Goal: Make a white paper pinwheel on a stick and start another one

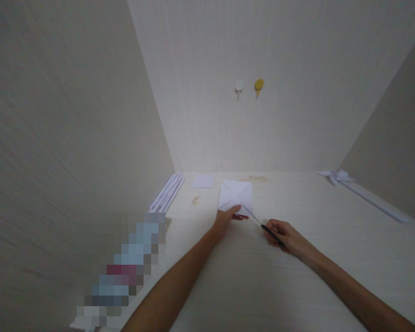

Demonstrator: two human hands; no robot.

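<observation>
A white square paper (235,194) with diagonal creases lies on the pale table (297,267). My left hand (224,221) presses its near edge, thumb on top of the sheet. My right hand (284,234) grips the dark handles of a pair of scissors (259,222), whose thin blades reach up-left along a crease at the paper's near right corner. Whether the blades are apart is too small to tell.
Several rolled white paper sticks (168,192) lean along the left wall. A small white sheet (202,181) lies at the back. A folded paper pinwheel on a stick (352,184) lies at the right. Two wall hooks, white (239,87) and yellow (259,85), hang above.
</observation>
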